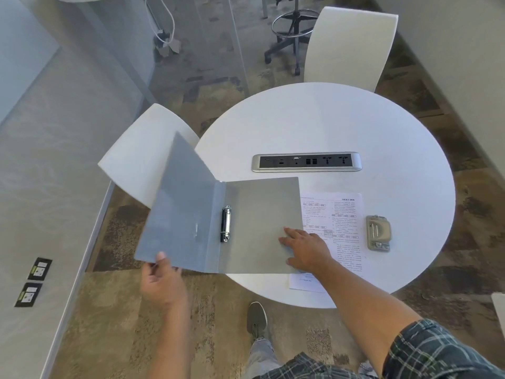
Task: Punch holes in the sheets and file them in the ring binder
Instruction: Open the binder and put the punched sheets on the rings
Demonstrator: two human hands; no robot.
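A grey ring binder (254,214) lies open at the left front of the round white table (328,121). Its metal ring mechanism (226,224) sits beside the spine. My left hand (161,280) pinches the lower corner of the front cover, which hangs out past the table edge. My right hand (306,250) rests flat, fingers spread, on the back cover's right edge. Printed sheets (344,222) lie partly under the binder and my right hand. A metal hole punch (378,233) stands to the right of the sheets.
A socket strip (306,161) is set into the table's middle. One white chair (144,154) stands at the left behind the open cover, another (349,47) at the far side. A black stool (292,31) stands beyond. My shoe (257,320) is under the table's front edge.
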